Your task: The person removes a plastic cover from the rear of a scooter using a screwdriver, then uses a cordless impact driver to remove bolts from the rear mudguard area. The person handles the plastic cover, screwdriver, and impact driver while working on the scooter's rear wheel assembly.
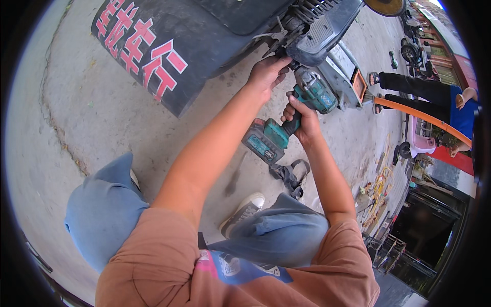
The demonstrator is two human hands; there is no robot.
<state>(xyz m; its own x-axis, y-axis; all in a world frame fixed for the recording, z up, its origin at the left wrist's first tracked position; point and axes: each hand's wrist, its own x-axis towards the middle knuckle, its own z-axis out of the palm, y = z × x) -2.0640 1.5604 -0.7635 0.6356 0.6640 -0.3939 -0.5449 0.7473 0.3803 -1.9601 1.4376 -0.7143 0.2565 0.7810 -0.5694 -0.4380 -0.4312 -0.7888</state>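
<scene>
A teal and black cordless impact wrench (313, 92) is in my right hand (303, 118), its fingers wrapped around the grip. The battery pack (263, 142) hangs at the lower left of the tool. The nose of the wrench points up and left, under a dark metal part of a vehicle. At that nose, my left hand (267, 77) has its fingers curled against the underside; what they hold is hidden. Just above is a coil spring (316, 9) beside a grey ribbed cover (318, 38). To the left hangs a black panel (189, 48) with red lettering.
A floor jack (353, 77) with a long orange handle (424, 116) reaches under the vehicle; a person in a blue top stands by it at right. A black strap (290, 176) lies on the concrete near my shoe (244, 212). Yellow cord (377, 189) lies farther right.
</scene>
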